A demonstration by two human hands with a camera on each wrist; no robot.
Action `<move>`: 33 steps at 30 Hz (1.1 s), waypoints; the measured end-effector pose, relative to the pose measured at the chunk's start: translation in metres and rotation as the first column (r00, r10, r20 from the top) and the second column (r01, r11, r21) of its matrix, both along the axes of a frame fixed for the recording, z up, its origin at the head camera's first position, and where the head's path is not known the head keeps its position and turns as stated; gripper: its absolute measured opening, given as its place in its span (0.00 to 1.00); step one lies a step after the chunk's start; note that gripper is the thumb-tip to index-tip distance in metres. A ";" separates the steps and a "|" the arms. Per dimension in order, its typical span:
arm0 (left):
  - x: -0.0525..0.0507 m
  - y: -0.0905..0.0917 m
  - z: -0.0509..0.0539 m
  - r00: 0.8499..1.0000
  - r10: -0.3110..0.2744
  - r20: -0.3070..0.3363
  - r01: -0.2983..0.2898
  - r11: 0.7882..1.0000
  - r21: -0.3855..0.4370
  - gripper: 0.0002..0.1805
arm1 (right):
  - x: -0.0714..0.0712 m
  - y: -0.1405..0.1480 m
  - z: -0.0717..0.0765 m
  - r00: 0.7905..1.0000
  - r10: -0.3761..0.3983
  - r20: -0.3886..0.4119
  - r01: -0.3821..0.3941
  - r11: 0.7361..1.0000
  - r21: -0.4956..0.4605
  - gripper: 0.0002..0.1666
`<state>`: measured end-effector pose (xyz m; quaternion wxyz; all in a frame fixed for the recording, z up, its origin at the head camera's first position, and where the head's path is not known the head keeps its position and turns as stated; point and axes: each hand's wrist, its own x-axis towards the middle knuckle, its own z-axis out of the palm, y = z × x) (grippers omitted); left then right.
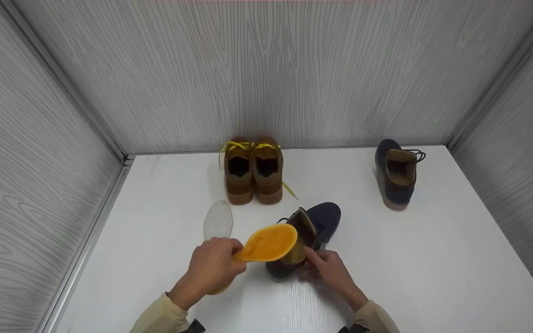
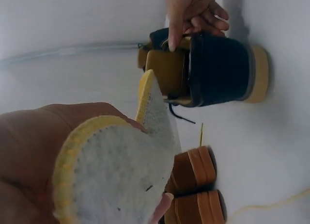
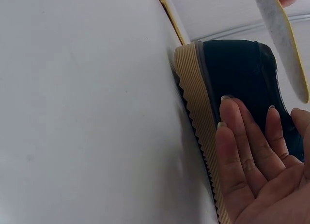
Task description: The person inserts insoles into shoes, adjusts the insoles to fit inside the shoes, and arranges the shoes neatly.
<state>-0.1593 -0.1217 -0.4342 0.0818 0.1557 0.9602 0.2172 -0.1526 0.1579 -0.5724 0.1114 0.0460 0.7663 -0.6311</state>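
Observation:
My left hand [image 1: 215,261] grips a yellow insole [image 1: 269,243] round its middle. The insole bends, and its grey underside [image 2: 116,170] shows in the left wrist view. One end of it hangs over the opening of a dark blue lace-up shoe [image 1: 326,217] with a tan lining. That shoe stands on the table, toe pointing away to the right. At its right side my right hand [image 1: 331,270] pinches the collar, thumb at the rim and fingers along the outer wall [image 3: 237,73]. A pale insole [image 1: 218,219] lies flat beyond my left hand.
Two brown shoes [image 1: 253,171] with yellow laces stand side by side against the back wall. At the back right is another dark blue shoe [image 1: 397,175], toe toward the wall. Grey wood-grain panels [image 1: 266,74] bound the white table [image 1: 456,259] at the back and sides.

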 end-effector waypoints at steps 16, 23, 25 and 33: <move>-0.017 0.052 -0.004 0.982 -0.187 0.033 0.190 0.964 -0.187 0.07 | 0.001 0.001 0.002 1.000 -0.003 -0.014 0.003 1.000 -0.023 0.29; -0.022 0.068 0.004 0.967 -0.251 0.053 0.256 0.936 -0.243 0.07 | 0.003 -0.001 0.001 1.000 0.021 0.016 -0.020 0.997 -0.079 0.29; -0.023 0.073 0.007 0.961 -0.269 0.056 0.275 0.930 -0.246 0.06 | 0.004 -0.001 0.000 1.000 0.020 0.019 -0.018 0.996 -0.086 0.29; -0.031 0.089 0.000 0.954 -0.299 0.025 0.293 0.912 -0.287 0.07 | 0.003 0.001 -0.004 0.997 0.058 -0.045 -0.061 0.995 -0.084 0.29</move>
